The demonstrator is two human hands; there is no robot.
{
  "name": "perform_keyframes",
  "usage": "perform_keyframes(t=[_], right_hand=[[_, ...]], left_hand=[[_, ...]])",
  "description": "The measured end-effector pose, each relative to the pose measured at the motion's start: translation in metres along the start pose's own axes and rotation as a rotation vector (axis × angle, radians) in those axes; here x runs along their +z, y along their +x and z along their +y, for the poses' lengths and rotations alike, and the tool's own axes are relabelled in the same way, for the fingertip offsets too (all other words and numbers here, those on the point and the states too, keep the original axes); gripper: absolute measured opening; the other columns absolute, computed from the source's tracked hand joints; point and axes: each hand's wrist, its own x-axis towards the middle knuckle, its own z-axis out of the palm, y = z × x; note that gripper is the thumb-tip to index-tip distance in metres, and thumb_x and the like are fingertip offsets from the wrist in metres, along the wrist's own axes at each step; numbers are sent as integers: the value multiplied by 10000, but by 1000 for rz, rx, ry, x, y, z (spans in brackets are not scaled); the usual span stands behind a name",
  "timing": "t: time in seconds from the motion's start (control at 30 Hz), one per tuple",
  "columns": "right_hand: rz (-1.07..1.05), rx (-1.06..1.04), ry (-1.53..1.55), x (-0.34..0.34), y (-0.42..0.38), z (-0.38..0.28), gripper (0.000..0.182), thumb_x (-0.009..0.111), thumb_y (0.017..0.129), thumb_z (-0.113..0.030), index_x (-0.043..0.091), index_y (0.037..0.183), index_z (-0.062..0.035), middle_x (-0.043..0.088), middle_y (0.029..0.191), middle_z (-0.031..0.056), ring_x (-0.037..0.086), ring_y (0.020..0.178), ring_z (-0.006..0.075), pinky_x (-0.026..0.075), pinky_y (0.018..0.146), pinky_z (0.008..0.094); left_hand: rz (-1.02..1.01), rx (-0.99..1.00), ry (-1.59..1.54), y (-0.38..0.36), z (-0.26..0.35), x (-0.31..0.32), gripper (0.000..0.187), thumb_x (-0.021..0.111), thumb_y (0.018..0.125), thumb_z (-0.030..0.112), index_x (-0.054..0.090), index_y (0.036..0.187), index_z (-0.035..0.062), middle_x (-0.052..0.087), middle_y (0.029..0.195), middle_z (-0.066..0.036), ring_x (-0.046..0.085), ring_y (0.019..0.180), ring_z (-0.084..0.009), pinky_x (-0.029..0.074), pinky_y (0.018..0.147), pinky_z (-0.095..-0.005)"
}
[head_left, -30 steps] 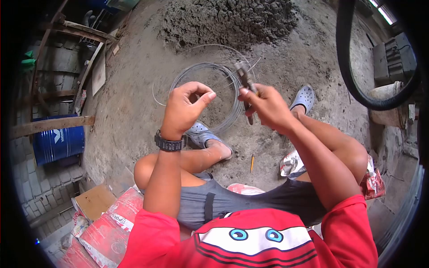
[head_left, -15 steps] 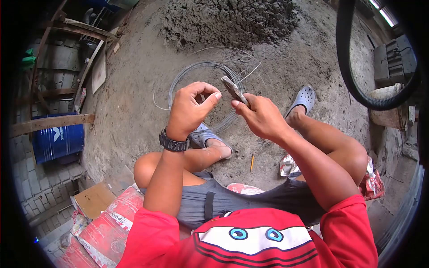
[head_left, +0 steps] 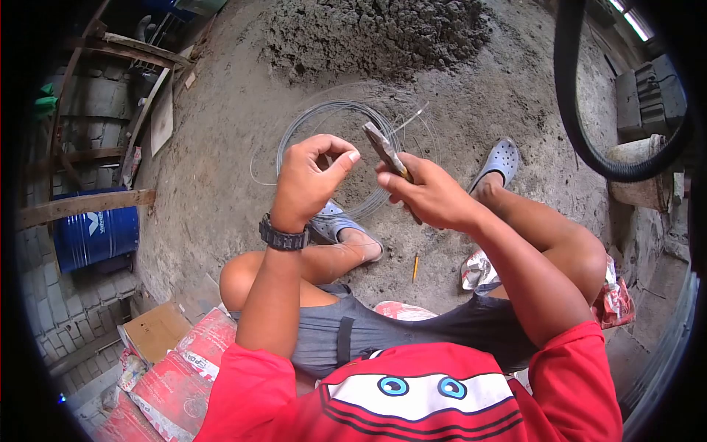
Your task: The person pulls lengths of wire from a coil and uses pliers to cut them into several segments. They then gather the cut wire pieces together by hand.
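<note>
The right hand (head_left: 427, 193) is closed around a pair of pliers (head_left: 384, 149), whose handles are hidden in the fist; only the nose sticks out toward 11 o'clock. The left hand (head_left: 309, 177) pinches thumb to forefinger, seemingly on a strand of wire too thin to make out. The wire coil (head_left: 335, 158) lies on the dirt floor (head_left: 213, 169) beyond both hands, partly covered by them. A pencil (head_left: 415, 268) lies at 6 o'clock of the right hand.
</note>
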Motion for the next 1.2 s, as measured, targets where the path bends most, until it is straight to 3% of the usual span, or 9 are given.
perform_keyframes(t=[0.03, 0.13, 0.27, 0.3, 0.5, 0.83, 1.03, 1.1, 1.2], right_hand=[[-145, 0, 295, 1, 2, 6, 486, 648, 1062, -366, 600, 1432, -56, 722, 1085, 71, 649, 883, 153, 525, 714, 354], [-132, -131, 406, 2, 2, 0, 679, 687, 1048, -351, 418, 1622, -107, 676, 1250, 33, 610, 965, 85, 525, 737, 279], [-36, -52, 373, 4, 8, 0, 717, 674, 1044, -454, 439, 1625, -107, 686, 1073, 41, 604, 893, 113, 509, 776, 284], [12, -14, 360, 9, 7, 0, 594, 654, 1042, -504, 625, 1444, -68, 699, 988, 44, 622, 851, 123, 512, 738, 294], [33, 64, 173, 13, 20, 21, 452, 703, 999, -455, 724, 918, -11, 665, 731, 67, 621, 708, 156, 505, 692, 355], [164, -1, -16, 14, 8, 3, 388, 734, 951, -372, 706, 944, 15, 638, 689, 146, 602, 665, 214, 494, 689, 423], [238, 41, -121, 12, 8, -8, 346, 693, 981, -342, 707, 943, 1, 698, 771, 217, 688, 758, 387, 505, 739, 492], [428, -83, -404, 13, 6, -9, 342, 660, 1011, -349, 708, 946, -17, 717, 862, 246, 684, 898, 467, 508, 790, 530], [180, -44, -245, 0, 6, -13, 385, 625, 1035, -395, 711, 952, -29, 710, 896, 258, 682, 962, 465, 509, 825, 550]], left_hand=[[2, 0, 1, 2, -1, -3, 138, 791, 942, 140, 775, 961, 4, 732, 826, -18, 627, 731, -68, 487, 655, -258], [0, -58, -124, 3, -3, -16, 122, 781, 975, 121, 763, 991, 1, 710, 872, 37, 609, 794, -35, 474, 710, -211], [-16, -41, -160, 2, -2, -17, 105, 778, 973, 98, 771, 1013, 1, 718, 892, 34, 614, 812, -32, 475, 723, -206], [-24, -42, -144, 1, -2, -17, 106, 779, 972, 96, 773, 1020, 1, 719, 893, 34, 614, 811, -31, 476, 722, -205], [-47, -36, -153, -2, 1, -13, 114, 780, 972, 102, 771, 1014, -3, 721, 897, 31, 616, 810, -30, 477, 720, -207], [-68, -24, -181, 0, 3, -13, 126, 786, 972, 118, 762, 1002, -3, 697, 869, 46, 596, 790, -25, 463, 699, -205], [-38, -27, -100, 1, -2, -13, 134, 785, 976, 120, 759, 1001, -9, 700, 866, 42, 601, 790, -28, 468, 702, -205], [-2, -33, -126, 3, -7, -9, 133, 778, 981, 119, 763, 1004, -11, 710, 874, 35, 609, 791, -32, 480, 710, -209], [1, -6, -55, 3, -6, -11, 132, 777, 980, 119, 770, 1007, -10, 720, 881, 26, 615, 791, -35, 489, 713, -213]])
